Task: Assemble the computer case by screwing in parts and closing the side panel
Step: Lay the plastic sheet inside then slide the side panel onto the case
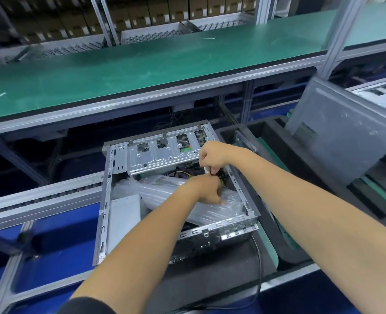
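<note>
Forearms reach into open computer case (110, 200) on foam pad. Left hand (206, 191), curled, holds cable bundle (220, 177) over plastic bag (165, 189); right hand (212, 155) pinches it. Cables probably limp, light: grip connectors. Side panel (346, 137) leans right.

Green-topped shelf (142, 64) before stacked cardboard boxes (142, 12)

Bare matt metal computer case (119, 177) (crinkled glossy clear plastic bag (165, 189) inside), matt green bench mat (142, 64).
</note>
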